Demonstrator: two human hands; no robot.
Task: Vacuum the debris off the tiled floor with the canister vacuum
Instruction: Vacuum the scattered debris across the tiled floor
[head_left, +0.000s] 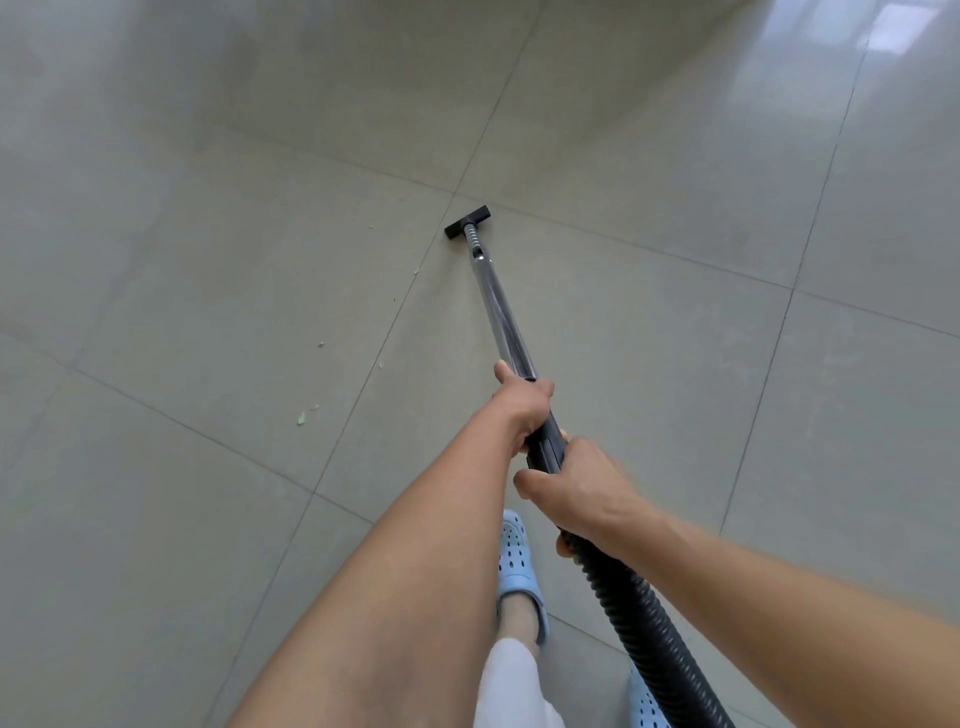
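Where the ribbed black hose (649, 618) rises from the lower edge at about 5 o'clock, it passes above pale blue perforated clogs (517, 566) and meets the dark handle. The right hand (584, 493) curls around that joint; just ahead, the left hand (522, 405) wraps the black grip where the shiny metal wand (501, 312) begins. The wand's long axis runs away from the person toward 12 o'clock, slightly left, ending in a flat black T-shaped nozzle (467, 222) resting on the glossy grey-green tiled floor (675, 364) beside a grout line. Small pale debris flecks (302, 417) lie scattered at about 9 to 10 o'clock of the wand.
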